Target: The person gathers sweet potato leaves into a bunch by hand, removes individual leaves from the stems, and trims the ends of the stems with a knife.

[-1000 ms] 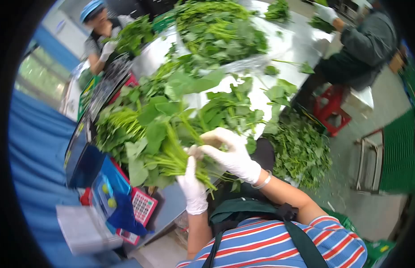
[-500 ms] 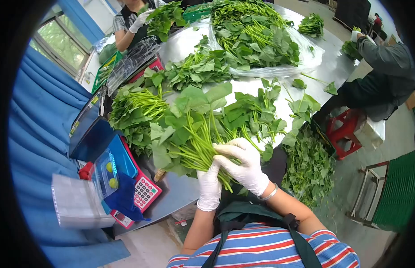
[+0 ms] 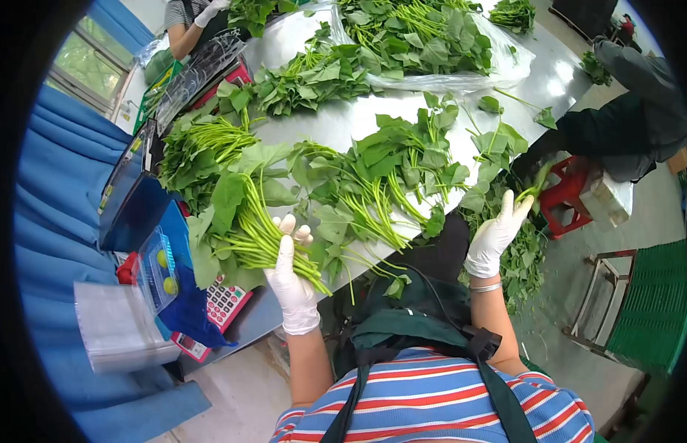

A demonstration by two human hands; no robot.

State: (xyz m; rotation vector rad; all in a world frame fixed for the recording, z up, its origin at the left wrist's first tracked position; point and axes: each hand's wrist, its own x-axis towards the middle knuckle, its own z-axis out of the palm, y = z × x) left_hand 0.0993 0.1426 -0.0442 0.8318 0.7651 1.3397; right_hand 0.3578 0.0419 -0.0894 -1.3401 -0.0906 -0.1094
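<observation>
A bunch of leafy green stems [image 3: 258, 229] lies in the grip of my gloved left hand [image 3: 293, 284], over the table's front edge, with its leaves pointing up and left. My gloved right hand [image 3: 497, 236] is raised off to the right, beyond the table edge, its index and middle fingers stretched up. A small green piece of leaf or stem [image 3: 535, 184] shows right at those fingertips; whether the fingers touch it I cannot tell. Between my hands, loose leafy stems [image 3: 380, 214] are spread on the metal table [image 3: 325, 133].
A pink scale [image 3: 229, 303], a clear plastic box [image 3: 159, 269] and plastic bags [image 3: 118, 325] are at the left. Large greens piles [image 3: 425, 44] lie at the back. Co-workers are at the upper left and right. A red stool [image 3: 565, 199] and fallen leaves are right.
My hands have parted: the left moved left and down with the bunch, and the right let go of it and swung out to the right. The view has shifted slightly.
</observation>
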